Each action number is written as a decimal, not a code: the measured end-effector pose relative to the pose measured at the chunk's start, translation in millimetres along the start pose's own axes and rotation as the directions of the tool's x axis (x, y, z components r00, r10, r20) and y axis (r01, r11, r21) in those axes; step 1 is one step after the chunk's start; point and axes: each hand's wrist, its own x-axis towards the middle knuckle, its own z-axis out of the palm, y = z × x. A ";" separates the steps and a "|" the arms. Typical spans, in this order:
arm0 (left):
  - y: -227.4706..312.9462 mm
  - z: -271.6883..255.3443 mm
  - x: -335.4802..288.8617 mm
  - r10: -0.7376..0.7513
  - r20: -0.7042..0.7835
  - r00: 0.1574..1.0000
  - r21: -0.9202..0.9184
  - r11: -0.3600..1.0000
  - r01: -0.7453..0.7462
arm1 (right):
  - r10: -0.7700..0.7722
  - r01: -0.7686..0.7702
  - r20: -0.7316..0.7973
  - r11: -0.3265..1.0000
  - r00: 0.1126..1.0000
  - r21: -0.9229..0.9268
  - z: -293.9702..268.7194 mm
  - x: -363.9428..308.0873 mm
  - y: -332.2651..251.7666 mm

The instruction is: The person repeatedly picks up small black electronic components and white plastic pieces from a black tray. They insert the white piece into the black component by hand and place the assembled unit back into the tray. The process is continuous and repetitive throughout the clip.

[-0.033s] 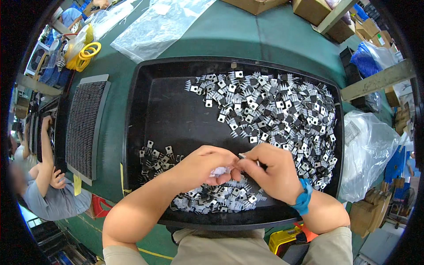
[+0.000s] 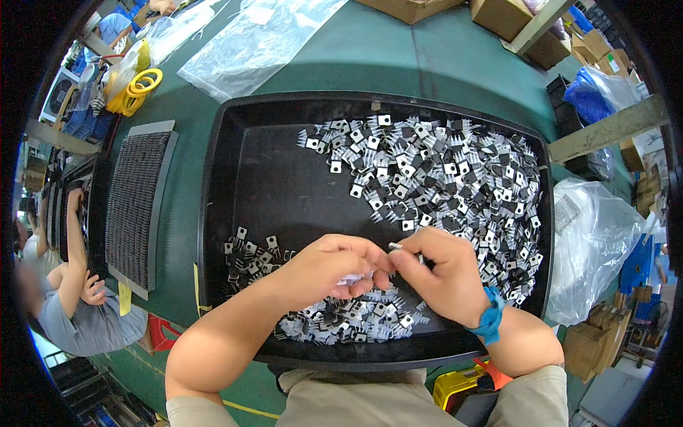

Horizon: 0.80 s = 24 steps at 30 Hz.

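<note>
My left hand [image 2: 334, 265] is half curled above the near part of a black tray [image 2: 284, 188], and small white plastic sleeve pieces [image 2: 353, 277] show in its palm. Against its fingertips, my right hand [image 2: 441, 267], with a teal band at the wrist, pinches a transistor [image 2: 395, 246] between thumb and forefinger; only its end shows. A big heap of transistors with metal tabs and white-sleeved legs [image 2: 455, 171] fills the tray's far right. Below my hands lies a pile of white-sleeved parts [image 2: 348, 320]. Transistors with bare legs [image 2: 249, 256] lie at the near left.
Left of the tray, a rack packed with dark parts [image 2: 139, 206] lies on the green table [image 2: 341, 64]. Clear plastic bags [image 2: 260, 46] are spread behind, another bag [image 2: 594, 242] at right. A co-worker [image 2: 89, 313] sits at the left. Cardboard boxes [image 2: 501, 18] stand at the back.
My right hand has shifted slightly, its thumb and forefinger turning the transistor so more of its end shows. My left hand has barely moved.
</note>
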 end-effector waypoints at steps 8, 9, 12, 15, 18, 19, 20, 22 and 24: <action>4.7 3.1 -0.4 0.248 -0.100 0.964 0.028 0.969 -0.246 | 0.417 -0.330 -0.001 0.722 0.909 0.608 0.4 -1.5 -5.7; 4.6 2.3 -0.6 0.269 -0.110 0.957 0.039 0.963 -0.267 | 0.392 -0.310 -0.010 0.743 0.920 0.594 1.5 -2.2 -6.1; 4.1 1.0 0.1 0.311 -0.124 0.942 0.029 0.950 -0.310 | 0.231 -0.218 0.019 0.888 0.973 0.406 3.6 -6.7 -2.4; 2.8 2.8 1.3 0.305 -0.116 0.945 -0.028 0.950 -0.310 | 0.162 -0.186 0.105 0.939 0.981 0.290 7.0 -7.4 -7.0; 2.0 5.3 1.5 0.310 -0.102 0.945 0.022 0.951 -0.310 | 0.214 -0.251 0.157 0.929 0.964 0.271 8.7 -8.7 -8.4; 0.5 5.8 2.8 0.331 -0.108 0.938 0.062 0.943 -0.326 | 0.189 -0.225 0.147 0.932 0.971 0.284 9.4 -8.8 -7.5; -0.2 6.0 3.3 0.351 -0.113 0.930 0.102 0.935 -0.340 | 0.164 -0.198 0.137 0.934 0.977 0.297 10.3 -9.0 -6.5; 2.4 6.2 1.0 0.326 -0.127 0.937 0.172 0.937 -0.303 | 0.134 -0.163 0.116 0.938 0.984 0.304 10.9 -9.3 -4.9; 4.0 5.2 0.3 0.285 -0.142 0.948 0.179 0.949 -0.259 | 0.124 -0.146 0.095 0.945 0.988 0.294 10.5 -9.9 -3.7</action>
